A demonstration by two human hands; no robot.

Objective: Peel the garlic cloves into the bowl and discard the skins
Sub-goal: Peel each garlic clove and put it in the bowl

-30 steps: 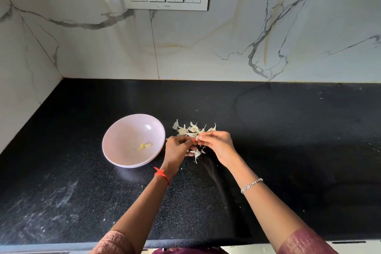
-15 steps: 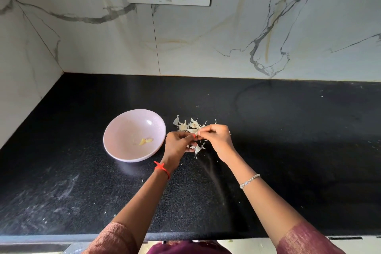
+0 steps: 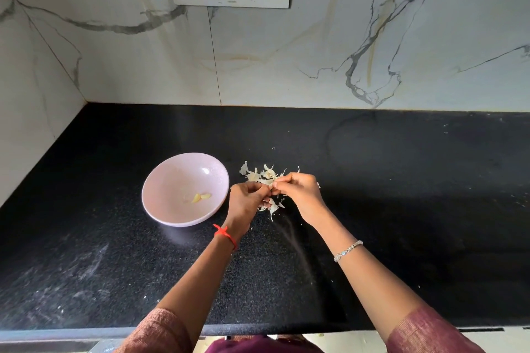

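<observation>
**On the black countertop: one garlic clove mid-peel**

Countertop point(image 3: 401, 209) carries a pale bowl point(image 3: 177, 177) just left of the hands, presumably so a finished clove needs only a short reach. Left hand point(image 3: 245, 200) and right hand point(image 3: 298, 192) meet fingertip to fingertip, both curled and pinching the same small piece; probably one steadies while the other strips. Loose skins point(image 3: 259, 175) lie heaped under and behind the hands, apart from the bowl, not yet discarded. Two peeled cloves point(image 3: 200, 197) rest inside the bowl. The pinched clove point(image 3: 271, 186) is largely hidden.
</observation>
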